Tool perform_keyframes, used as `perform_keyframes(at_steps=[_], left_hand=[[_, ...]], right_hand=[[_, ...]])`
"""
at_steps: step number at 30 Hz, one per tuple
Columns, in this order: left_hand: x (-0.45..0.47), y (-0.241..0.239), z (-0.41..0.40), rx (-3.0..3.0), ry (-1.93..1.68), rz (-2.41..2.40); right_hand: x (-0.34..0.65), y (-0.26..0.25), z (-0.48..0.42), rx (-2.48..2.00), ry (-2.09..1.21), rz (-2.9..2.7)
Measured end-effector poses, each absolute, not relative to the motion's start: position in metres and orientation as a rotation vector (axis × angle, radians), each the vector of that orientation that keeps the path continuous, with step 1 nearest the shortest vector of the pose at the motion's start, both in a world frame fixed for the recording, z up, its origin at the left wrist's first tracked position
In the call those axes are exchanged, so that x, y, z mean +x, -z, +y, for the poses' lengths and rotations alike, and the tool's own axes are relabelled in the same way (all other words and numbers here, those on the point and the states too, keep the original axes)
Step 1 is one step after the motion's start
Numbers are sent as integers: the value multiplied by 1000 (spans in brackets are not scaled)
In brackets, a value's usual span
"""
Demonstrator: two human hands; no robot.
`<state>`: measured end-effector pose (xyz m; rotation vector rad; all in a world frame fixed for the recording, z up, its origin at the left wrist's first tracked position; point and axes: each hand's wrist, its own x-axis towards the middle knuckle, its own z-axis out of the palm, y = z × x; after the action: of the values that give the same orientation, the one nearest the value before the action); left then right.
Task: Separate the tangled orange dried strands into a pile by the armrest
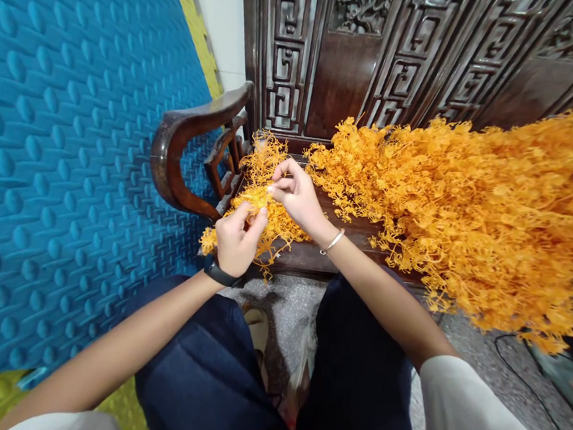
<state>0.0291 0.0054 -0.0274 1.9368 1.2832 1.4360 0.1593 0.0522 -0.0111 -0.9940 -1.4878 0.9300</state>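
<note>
Both of my hands meet over a small heap of orange artificial flower sprigs lying on a dark wooden bench. My left hand, with a black band at the wrist, has its thumb and fingers closed on a yellow-orange piece of sprig. Close by on the right, my right hand pinches at the same piece with thumb and forefinger. A silver bangle circles that wrist. The exact shape of the piece between my fingertips is too small to make out.
A large mass of orange artificial flowers covers the bench to the right. The curved wooden armrest stands at the left, and the carved backrest rises behind. Blue foam matting lies left. A black cable runs along the floor.
</note>
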Motion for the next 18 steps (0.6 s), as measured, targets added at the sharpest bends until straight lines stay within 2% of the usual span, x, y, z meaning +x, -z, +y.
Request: perform_keyframes(at_steps=[13, 18], left_hand=[[39, 38, 16, 1539, -1465, 1181], [34, 34, -3, 1608, -1449, 1156]], right_hand=[[150, 20, 63, -1129, -599, -1538], [207, 24, 101, -1301, -401, -1338]])
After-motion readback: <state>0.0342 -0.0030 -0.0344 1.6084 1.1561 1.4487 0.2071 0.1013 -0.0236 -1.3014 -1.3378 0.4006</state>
